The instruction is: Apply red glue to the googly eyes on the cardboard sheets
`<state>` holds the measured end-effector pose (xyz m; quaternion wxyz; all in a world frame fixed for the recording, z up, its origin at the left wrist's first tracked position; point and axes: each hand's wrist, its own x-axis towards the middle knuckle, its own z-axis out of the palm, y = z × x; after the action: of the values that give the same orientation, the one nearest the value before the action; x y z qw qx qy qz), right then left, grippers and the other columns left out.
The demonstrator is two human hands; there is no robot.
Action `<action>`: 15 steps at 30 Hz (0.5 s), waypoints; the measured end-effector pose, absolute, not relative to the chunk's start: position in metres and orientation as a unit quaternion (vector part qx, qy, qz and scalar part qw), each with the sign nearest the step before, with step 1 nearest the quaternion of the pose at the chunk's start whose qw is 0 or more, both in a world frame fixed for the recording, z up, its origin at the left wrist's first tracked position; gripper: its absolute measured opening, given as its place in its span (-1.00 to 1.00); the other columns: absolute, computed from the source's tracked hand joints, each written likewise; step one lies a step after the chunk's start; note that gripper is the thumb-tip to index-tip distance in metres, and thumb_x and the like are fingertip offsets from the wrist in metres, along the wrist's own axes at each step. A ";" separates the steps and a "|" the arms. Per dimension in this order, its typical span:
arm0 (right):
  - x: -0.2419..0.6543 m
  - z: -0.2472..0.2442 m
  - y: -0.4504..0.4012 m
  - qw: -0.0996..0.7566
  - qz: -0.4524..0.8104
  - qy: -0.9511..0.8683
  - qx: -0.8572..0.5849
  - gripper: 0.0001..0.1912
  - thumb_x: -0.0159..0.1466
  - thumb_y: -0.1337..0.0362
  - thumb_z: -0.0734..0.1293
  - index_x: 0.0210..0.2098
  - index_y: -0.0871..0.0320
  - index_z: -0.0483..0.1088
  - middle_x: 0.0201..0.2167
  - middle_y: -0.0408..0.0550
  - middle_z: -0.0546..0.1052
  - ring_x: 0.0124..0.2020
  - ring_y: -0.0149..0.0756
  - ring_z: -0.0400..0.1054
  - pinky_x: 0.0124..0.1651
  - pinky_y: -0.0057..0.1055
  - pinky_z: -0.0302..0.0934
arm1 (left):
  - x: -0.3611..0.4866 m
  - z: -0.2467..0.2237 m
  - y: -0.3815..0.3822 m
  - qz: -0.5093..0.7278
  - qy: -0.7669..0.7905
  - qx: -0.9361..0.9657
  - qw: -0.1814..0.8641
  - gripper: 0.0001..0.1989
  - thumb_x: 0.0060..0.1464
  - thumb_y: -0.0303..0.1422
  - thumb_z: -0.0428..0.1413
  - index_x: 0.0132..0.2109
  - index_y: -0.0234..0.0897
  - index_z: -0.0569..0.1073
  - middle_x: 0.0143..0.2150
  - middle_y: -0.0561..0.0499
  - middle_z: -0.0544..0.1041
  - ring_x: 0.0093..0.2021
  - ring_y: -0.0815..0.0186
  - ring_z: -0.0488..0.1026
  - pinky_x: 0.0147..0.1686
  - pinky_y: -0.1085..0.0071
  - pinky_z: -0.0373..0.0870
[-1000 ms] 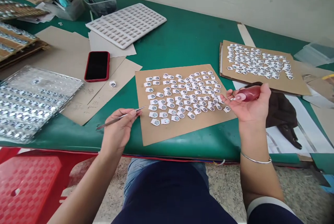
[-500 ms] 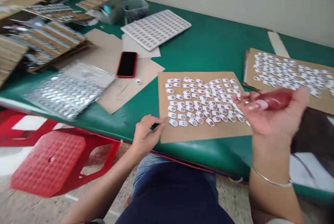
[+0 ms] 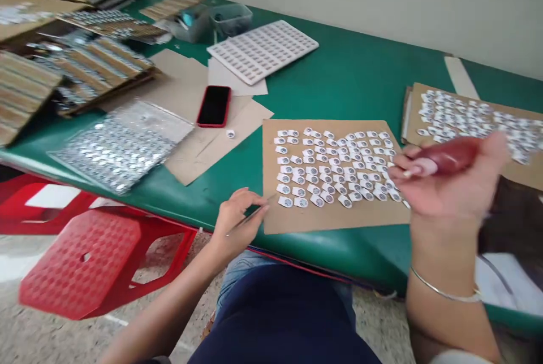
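Observation:
Between the thumb and fingers of my left hand (image 3: 240, 222) is a thin metal tool (image 3: 248, 219) that looks like tweezers. Its tip points to the left edge of a brown cardboard sheet (image 3: 314, 221). Rows of small white tabs with dark round prints (image 3: 324, 186) cover most of that sheet. My right hand (image 3: 453, 194), palm up, is closed around a dark red squeeze bottle (image 3: 456, 156). The bottle's pale nozzle points left, above the sheet's right side. Part of the bottle is hidden by the thumb and palm.
A red-edged phone (image 3: 214, 105) and a clear bag of silvery pieces (image 3: 123, 146) lie to the left. Behind are a white slotted tray (image 3: 265, 50) and plastic boxes (image 3: 231, 19). Another tab-covered cardboard (image 3: 419, 101) is at right. A red stool (image 3: 80, 262) stands below.
The view has shifted slightly, so the table's things appear a little further right. My right hand has tilted a little with the bottle. My left hand keeps its hold on the thin tool.

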<state>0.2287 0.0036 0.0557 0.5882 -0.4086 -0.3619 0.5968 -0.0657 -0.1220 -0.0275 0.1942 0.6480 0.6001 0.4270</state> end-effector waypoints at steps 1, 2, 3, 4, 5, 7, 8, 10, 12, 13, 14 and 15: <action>0.222 0.057 0.004 0.612 0.594 -0.320 -0.413 -0.49 -0.03 -0.24 0.25 -0.65 0.11 0.30 -0.64 -0.13 0.30 -0.67 -0.47 0.12 -0.66 -0.43 -0.05 | -0.065 -0.027 -0.120 0.430 0.599 0.648 0.193 -0.98 0.00 -0.40 0.16 -0.34 -0.20 0.48 -0.35 0.04 0.59 -0.29 0.27 0.52 0.03 0.15 0.34; 0.214 0.059 0.005 0.605 0.603 -0.303 -0.423 -0.48 -0.01 -0.24 0.25 -0.63 0.12 0.30 -0.64 -0.14 0.31 -0.67 -0.47 0.14 -0.67 -0.45 -0.07 | -0.063 -0.027 -0.118 0.431 0.594 0.652 0.192 -0.98 0.00 -0.40 0.17 -0.34 -0.20 0.48 -0.35 0.04 0.59 -0.28 0.26 0.53 0.03 0.16 0.34; 0.206 0.059 0.006 0.600 0.611 -0.289 -0.427 -0.47 -0.01 -0.26 0.24 -0.61 0.11 0.31 -0.63 -0.14 0.33 -0.68 -0.48 0.14 -0.68 -0.46 -0.08 | -0.062 -0.027 -0.116 0.429 0.584 0.661 0.193 -0.97 0.01 -0.41 0.17 -0.33 -0.20 0.47 -0.33 0.04 0.59 -0.26 0.26 0.53 0.04 0.16 0.34; 0.198 0.059 0.006 0.587 0.627 -0.276 -0.431 -0.45 -0.01 -0.29 0.22 -0.58 0.11 0.32 -0.61 -0.15 0.35 -0.68 -0.48 0.16 -0.69 -0.47 -0.09 | -0.060 -0.027 -0.115 0.427 0.571 0.674 0.194 -0.97 0.01 -0.42 0.17 -0.33 -0.20 0.47 -0.31 0.04 0.59 -0.24 0.26 0.53 0.05 0.15 0.33; 0.190 0.058 0.006 0.573 0.642 -0.269 -0.433 -0.44 -0.01 -0.31 0.21 -0.55 0.10 0.34 -0.60 -0.15 0.37 -0.68 -0.47 0.18 -0.69 -0.47 -0.08 | -0.059 -0.028 -0.114 0.423 0.556 0.689 0.194 -0.96 0.02 -0.43 0.16 -0.32 -0.20 0.47 -0.27 0.03 0.60 -0.21 0.26 0.53 0.06 0.15 0.32; 0.176 0.056 0.005 0.552 0.663 -0.269 -0.428 -0.43 0.01 -0.31 0.19 -0.50 0.09 0.36 -0.59 -0.15 0.39 -0.66 -0.44 0.23 -0.70 -0.46 -0.06 | -0.057 -0.029 -0.114 0.412 0.533 0.713 0.194 -0.93 0.03 -0.45 0.15 -0.29 -0.20 0.46 -0.21 0.02 0.59 -0.16 0.25 0.52 0.06 0.14 0.31; 0.170 0.054 0.004 0.547 0.668 -0.275 -0.423 -0.45 0.03 -0.29 0.19 -0.48 0.08 0.37 -0.59 -0.15 0.39 -0.65 -0.42 0.25 -0.71 -0.46 -0.05 | -0.056 -0.030 -0.114 0.407 0.528 0.720 0.194 -0.92 0.03 -0.46 0.14 -0.28 -0.20 0.46 -0.20 0.01 0.59 -0.15 0.25 0.52 0.06 0.14 0.31; 0.160 0.049 0.000 0.546 0.668 -0.296 -0.410 -0.52 0.08 -0.23 0.21 -0.45 0.07 0.37 -0.57 -0.16 0.40 -0.64 -0.42 0.26 -0.71 -0.46 -0.02 | -0.055 -0.032 -0.113 0.399 0.523 0.728 0.194 -0.91 0.04 -0.46 0.14 -0.26 -0.20 0.45 -0.20 0.01 0.59 -0.17 0.26 0.52 0.06 0.14 0.31; 0.152 0.044 -0.003 0.550 0.658 -0.326 -0.398 -0.59 0.10 -0.17 0.25 -0.41 0.05 0.36 -0.53 -0.18 0.39 -0.64 -0.45 0.24 -0.70 -0.47 0.01 | -0.054 -0.032 -0.113 0.399 0.518 0.732 0.191 -0.92 0.05 -0.46 0.13 -0.27 -0.20 0.44 -0.23 0.02 0.59 -0.22 0.28 0.53 0.07 0.15 0.30; 0.149 0.041 -0.004 0.550 0.652 -0.347 -0.390 -0.62 0.11 -0.15 0.27 -0.39 0.03 0.35 -0.51 -0.19 0.38 -0.63 -0.45 0.24 -0.69 -0.47 0.02 | -0.053 -0.033 -0.113 0.402 0.514 0.735 0.187 -0.92 0.05 -0.46 0.13 -0.27 -0.20 0.44 -0.24 0.02 0.59 -0.23 0.28 0.53 0.08 0.14 0.30; 0.146 0.039 -0.005 0.549 0.644 -0.370 -0.383 -0.64 0.12 -0.14 0.27 -0.37 0.01 0.33 -0.49 -0.19 0.37 -0.61 -0.45 0.25 -0.68 -0.46 0.05 | -0.053 -0.033 -0.113 0.403 0.509 0.738 0.181 -0.91 0.05 -0.47 0.13 -0.27 -0.20 0.43 -0.25 0.02 0.59 -0.24 0.28 0.54 0.08 0.14 0.30; 0.144 0.037 -0.006 0.546 0.637 -0.389 -0.380 -0.66 0.13 -0.13 0.27 -0.36 0.00 0.32 -0.48 -0.20 0.36 -0.59 -0.43 0.27 -0.66 -0.45 0.07 | -0.052 -0.033 -0.113 0.403 0.504 0.744 0.175 -0.91 0.05 -0.47 0.13 -0.27 -0.19 0.42 -0.25 0.02 0.59 -0.25 0.27 0.54 0.07 0.14 0.30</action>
<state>0.1439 -0.0059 0.0373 0.5464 -0.3804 -0.3894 0.6365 -0.0523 -0.1132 -0.0332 0.1749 0.7438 0.5037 0.4031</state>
